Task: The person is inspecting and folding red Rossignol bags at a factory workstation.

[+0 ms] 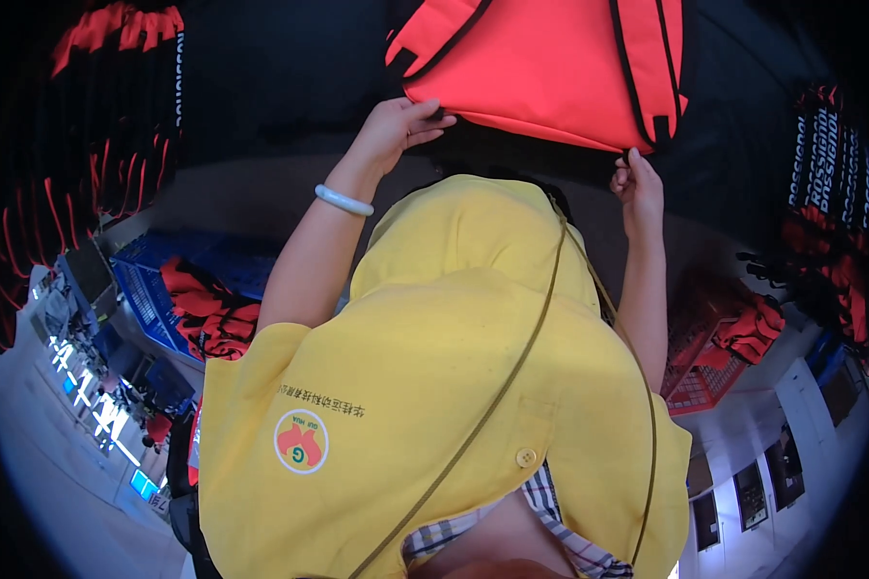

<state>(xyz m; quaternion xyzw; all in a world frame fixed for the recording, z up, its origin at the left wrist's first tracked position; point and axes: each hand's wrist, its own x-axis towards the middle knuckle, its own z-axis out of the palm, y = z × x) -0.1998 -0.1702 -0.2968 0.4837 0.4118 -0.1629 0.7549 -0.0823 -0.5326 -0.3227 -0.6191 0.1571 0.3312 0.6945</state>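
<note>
Nearest the camera is the yellow vest [434, 405] on the person's own chest, a thin cord [511, 376] running across it and a checked shirt [540, 502] showing at its hem. Both forearms rise from the vest toward the top of the view. The left hand [396, 130], with a pale bangle [344, 201] at the wrist, lies with fingers extended and close together along the lower left edge of the red bag [540, 68], thumb beneath it; it seems to press or lightly pinch that edge, though the contact is partly hidden. The right hand [635, 188] is curled shut, its fingertips pinching the bag's lower right corner just under a black strap [660, 68]. The bag hangs between and beyond the two hands, its long lower edge running from left hand to right and sloping down toward the right. Both hands touch it; neither is clearly nearer. Behind the bag there is only dark space, so there is room to shift it. Lower on the left stands a blue crate [150, 289] with red bags [212, 314] heaped on it, and on the right a red crate [704, 372] holds another heap [753, 328]; both are well apart from the hands.
</note>
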